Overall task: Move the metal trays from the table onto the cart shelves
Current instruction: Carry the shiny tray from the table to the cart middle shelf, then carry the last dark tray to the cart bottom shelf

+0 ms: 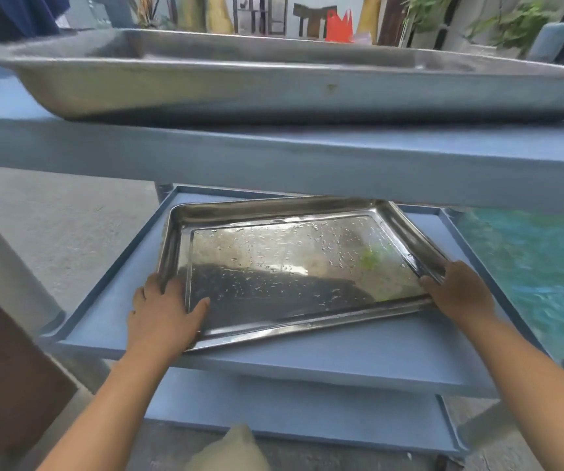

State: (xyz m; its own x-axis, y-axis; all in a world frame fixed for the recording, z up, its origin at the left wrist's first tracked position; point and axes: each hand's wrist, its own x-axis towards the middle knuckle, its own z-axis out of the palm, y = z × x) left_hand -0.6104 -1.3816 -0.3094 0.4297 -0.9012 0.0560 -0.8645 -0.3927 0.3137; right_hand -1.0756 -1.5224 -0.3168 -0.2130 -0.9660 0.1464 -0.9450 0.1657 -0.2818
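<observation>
Tray (294,266), wet, skewed on the middle shelf (341,348). Left hand (163,314) grips its 7 o'clock corner, fingers curled over the rim, thumb inside. Right hand (460,294) wraps its fingers round the 4 o'clock corner. Second tray (274,86) up at 12 o'clock on the top shelf (274,154).

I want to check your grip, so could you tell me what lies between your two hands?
In the head view, only the wet metal tray spans the gap between left hand and right hand.
</observation>
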